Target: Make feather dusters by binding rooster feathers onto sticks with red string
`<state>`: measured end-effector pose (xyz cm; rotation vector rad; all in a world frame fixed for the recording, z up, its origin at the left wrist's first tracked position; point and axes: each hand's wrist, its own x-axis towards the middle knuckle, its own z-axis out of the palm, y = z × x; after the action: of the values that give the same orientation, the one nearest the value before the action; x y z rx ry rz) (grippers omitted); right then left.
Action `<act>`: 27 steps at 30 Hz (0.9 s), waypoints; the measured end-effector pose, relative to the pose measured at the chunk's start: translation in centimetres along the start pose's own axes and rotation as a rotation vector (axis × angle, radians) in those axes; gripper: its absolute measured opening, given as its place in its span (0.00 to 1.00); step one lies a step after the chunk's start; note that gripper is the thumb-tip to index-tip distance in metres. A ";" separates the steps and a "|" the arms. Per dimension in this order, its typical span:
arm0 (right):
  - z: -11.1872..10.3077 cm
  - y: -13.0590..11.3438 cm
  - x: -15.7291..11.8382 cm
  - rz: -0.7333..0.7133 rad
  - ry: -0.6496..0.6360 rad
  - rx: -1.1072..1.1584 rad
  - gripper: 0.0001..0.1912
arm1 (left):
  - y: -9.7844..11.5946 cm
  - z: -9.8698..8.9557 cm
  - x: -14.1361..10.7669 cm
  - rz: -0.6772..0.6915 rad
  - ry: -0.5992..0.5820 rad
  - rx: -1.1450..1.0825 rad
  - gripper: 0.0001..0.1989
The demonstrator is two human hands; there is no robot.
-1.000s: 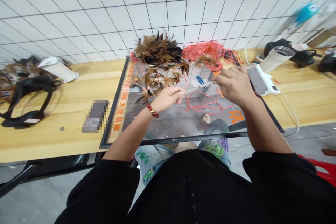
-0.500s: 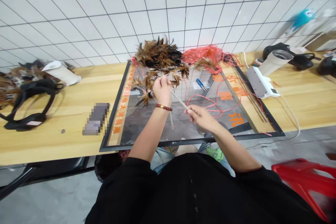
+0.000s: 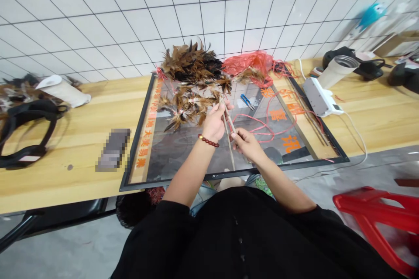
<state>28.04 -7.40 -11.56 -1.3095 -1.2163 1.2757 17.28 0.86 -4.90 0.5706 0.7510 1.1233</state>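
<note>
The person's left hand (image 3: 214, 122) is gripping a thin stick (image 3: 229, 133) near its upper end, just below a clump of brown feathers (image 3: 190, 104) lying on the glass-topped frame (image 3: 137, 157). The right hand (image 3: 247, 144) is pinching the same stick a little lower, fingers closed around it, with red string (image 3: 258, 122) trailing beside it over the glass. The stick is slanting down towards the frame's near edge. Blue snips (image 3: 246, 101) are lying beyond the hands, near a red bag (image 3: 252, 63).
</note>
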 end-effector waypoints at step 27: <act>-5.5 -2.6 -0.5 0.112 0.071 0.041 0.23 | 0.5 -2.0 -5.1 0.935 -0.319 0.920 0.08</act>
<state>33.45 -7.49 -8.61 -1.3974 -1.0749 1.3147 14.20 -3.65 -4.56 1.9765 0.6994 1.4280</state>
